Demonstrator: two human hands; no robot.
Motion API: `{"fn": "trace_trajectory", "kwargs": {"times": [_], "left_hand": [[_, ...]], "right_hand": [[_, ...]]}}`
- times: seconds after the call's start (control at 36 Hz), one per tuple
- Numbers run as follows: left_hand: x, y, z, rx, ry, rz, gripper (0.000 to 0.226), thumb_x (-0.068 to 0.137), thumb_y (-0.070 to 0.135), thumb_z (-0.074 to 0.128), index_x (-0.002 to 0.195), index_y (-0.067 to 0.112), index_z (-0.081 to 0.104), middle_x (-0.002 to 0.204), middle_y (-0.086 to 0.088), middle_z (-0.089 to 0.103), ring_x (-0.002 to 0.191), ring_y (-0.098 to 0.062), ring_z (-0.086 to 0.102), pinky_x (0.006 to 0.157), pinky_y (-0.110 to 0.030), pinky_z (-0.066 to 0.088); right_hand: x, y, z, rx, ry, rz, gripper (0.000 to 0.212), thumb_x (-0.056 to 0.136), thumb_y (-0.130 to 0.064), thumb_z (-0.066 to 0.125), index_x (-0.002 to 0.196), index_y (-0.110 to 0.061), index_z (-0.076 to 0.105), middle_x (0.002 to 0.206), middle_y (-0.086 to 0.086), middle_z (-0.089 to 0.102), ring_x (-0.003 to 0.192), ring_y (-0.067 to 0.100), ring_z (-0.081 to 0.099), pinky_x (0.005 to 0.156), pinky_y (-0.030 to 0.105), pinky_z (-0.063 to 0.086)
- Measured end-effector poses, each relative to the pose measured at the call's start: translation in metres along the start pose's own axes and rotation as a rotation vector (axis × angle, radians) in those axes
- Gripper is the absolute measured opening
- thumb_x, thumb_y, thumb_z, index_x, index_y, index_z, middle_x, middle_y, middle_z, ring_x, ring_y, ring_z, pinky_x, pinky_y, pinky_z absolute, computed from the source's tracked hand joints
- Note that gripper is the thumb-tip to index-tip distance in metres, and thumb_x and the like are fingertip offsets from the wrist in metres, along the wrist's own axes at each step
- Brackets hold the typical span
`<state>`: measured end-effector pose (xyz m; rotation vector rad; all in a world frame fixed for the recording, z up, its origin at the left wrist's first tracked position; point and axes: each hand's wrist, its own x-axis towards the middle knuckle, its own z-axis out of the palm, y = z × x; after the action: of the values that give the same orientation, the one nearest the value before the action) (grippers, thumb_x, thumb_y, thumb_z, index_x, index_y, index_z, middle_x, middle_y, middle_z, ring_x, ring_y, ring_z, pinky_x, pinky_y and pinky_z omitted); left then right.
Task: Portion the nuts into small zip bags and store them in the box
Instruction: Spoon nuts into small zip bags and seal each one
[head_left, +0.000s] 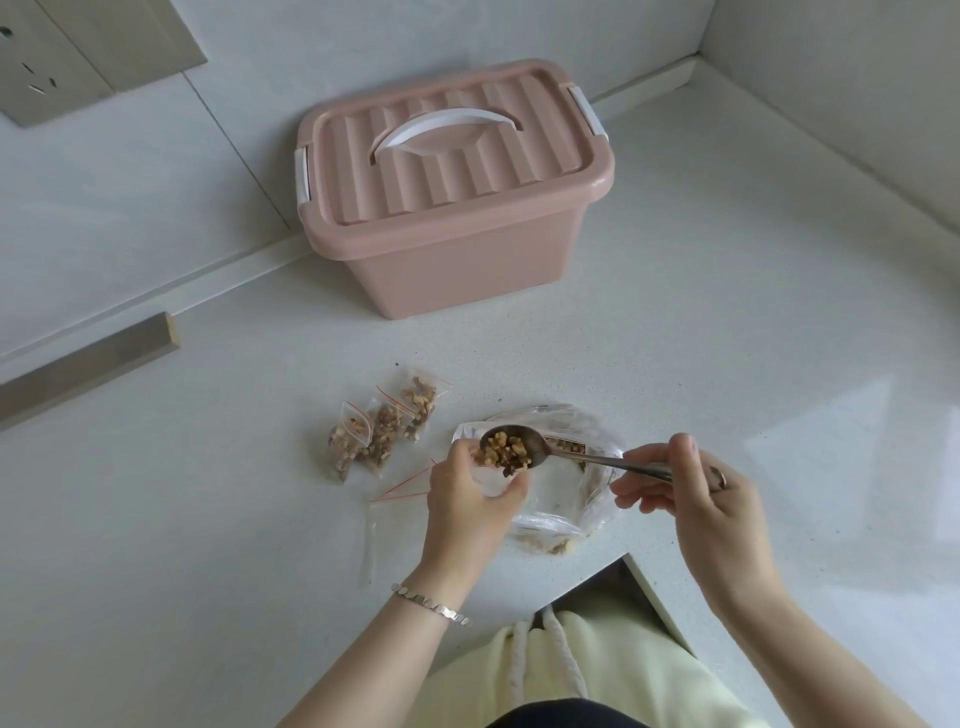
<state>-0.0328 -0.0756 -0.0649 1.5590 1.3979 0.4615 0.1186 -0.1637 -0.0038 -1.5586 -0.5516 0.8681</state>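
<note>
My right hand (696, 493) grips a metal spoon (566, 453) heaped with walnut pieces (506, 451). The spoon's bowl tips into a small zip bag (485, 460) that my left hand (467, 493) pinches open; the bag is mostly hidden by the fingers and nuts. Both hover over a large clear plastic bag (571, 514) holding more nuts. Three filled small zip bags (382, 431) with red seals lie together to the left. A pink lidded box (452, 192) with a white handle stands shut at the back by the wall.
Empty small zip bags (400, 486) with red seal lines lie beside my left hand, one more (370, 545) nearer me. A wooden strip (88, 364) runs along the left wall. The white counter's front edge has a notch (623, 577) near my body.
</note>
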Motion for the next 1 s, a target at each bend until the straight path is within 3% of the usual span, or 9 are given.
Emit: {"fn": "trace_trajectory", "kwargs": {"times": [0.08,0.25,0.36,0.44,0.5,0.64,0.75,0.89,1.0], "left_hand": [[0.001,-0.003,0.001,-0.012,-0.009,-0.003,0.042,0.073,0.032,0.074,0.106,0.020,0.051,0.108,-0.001,0.057,0.104,-0.016,0.051,0.072,-0.012,0.038],[0.001,-0.005,0.003,-0.006,0.002,0.039,0.041,0.073,0.031,0.073,0.106,0.020,0.052,0.107,0.000,0.059,0.104,-0.015,0.052,0.078,-0.014,0.041],[0.001,-0.004,0.004,-0.021,-0.001,0.066,0.039,0.069,0.037,0.070,0.101,0.020,0.055,0.100,0.003,0.061,0.099,-0.017,0.055,0.086,-0.029,0.048],[0.000,-0.005,0.004,-0.030,-0.002,0.069,0.044,0.068,0.043,0.069,0.104,0.021,0.055,0.101,0.003,0.061,0.102,-0.015,0.055,0.086,-0.027,0.048],[0.000,-0.005,0.003,-0.019,-0.008,0.065,0.039,0.072,0.039,0.070,0.102,0.022,0.053,0.102,0.006,0.058,0.105,-0.012,0.052,0.085,-0.020,0.044],[-0.004,-0.007,-0.005,-0.042,0.024,0.074,0.028,0.077,0.017,0.073,0.087,0.028,0.048,0.098,0.009,0.056,0.105,-0.010,0.049,0.071,0.001,0.036],[-0.003,-0.015,-0.012,-0.027,0.060,0.060,0.027,0.076,0.020,0.074,0.087,0.026,0.050,0.095,0.010,0.059,0.103,-0.009,0.053,0.079,-0.011,0.038],[-0.004,-0.018,-0.016,-0.006,0.116,0.078,0.031,0.075,0.018,0.074,0.083,0.031,0.048,0.093,0.009,0.060,0.099,-0.012,0.055,0.084,-0.022,0.043],[-0.004,-0.019,-0.017,-0.002,0.115,0.074,0.027,0.076,0.018,0.074,0.084,0.027,0.049,0.093,0.008,0.060,0.098,-0.011,0.055,0.081,-0.016,0.040]], "right_hand": [[-0.005,0.001,0.002,-0.031,0.002,-0.050,0.043,0.085,-0.043,0.039,0.074,-0.012,0.067,0.064,0.008,0.070,0.056,0.017,0.064,0.054,0.020,0.047],[-0.013,0.004,-0.001,-0.197,-0.032,-0.207,0.058,0.078,-0.076,0.035,0.072,-0.029,0.069,0.070,-0.006,0.070,0.063,0.008,0.064,0.060,0.012,0.045],[-0.017,0.005,-0.002,-0.330,-0.094,-0.369,0.046,0.089,-0.062,0.035,0.075,-0.032,0.066,0.070,-0.015,0.068,0.068,0.001,0.064,0.064,0.009,0.044],[-0.018,0.007,-0.004,-0.406,-0.146,-0.525,0.038,0.095,-0.052,0.036,0.089,-0.028,0.065,0.073,-0.018,0.064,0.072,-0.003,0.062,0.065,0.012,0.047],[-0.017,0.008,-0.006,-0.401,-0.125,-0.561,0.039,0.096,-0.048,0.036,0.085,-0.026,0.066,0.074,-0.015,0.064,0.072,-0.002,0.062,0.065,0.013,0.047],[-0.007,0.014,-0.010,-0.333,0.077,-0.330,0.030,0.089,-0.039,0.039,0.074,-0.029,0.063,0.071,-0.013,0.067,0.065,0.003,0.063,0.062,0.009,0.045],[0.007,0.031,-0.018,-0.340,0.155,-0.093,0.034,0.097,-0.034,0.040,0.073,-0.026,0.062,0.063,-0.004,0.067,0.063,0.007,0.061,0.058,0.010,0.044],[0.016,0.052,-0.017,-0.388,0.144,-0.009,0.032,0.097,-0.026,0.039,0.074,-0.027,0.061,0.070,0.003,0.068,0.063,0.006,0.061,0.061,0.012,0.045],[0.016,0.060,-0.007,-0.392,0.115,0.036,0.032,0.097,-0.026,0.040,0.074,-0.026,0.062,0.068,0.002,0.067,0.063,0.010,0.062,0.061,0.017,0.047]]}}
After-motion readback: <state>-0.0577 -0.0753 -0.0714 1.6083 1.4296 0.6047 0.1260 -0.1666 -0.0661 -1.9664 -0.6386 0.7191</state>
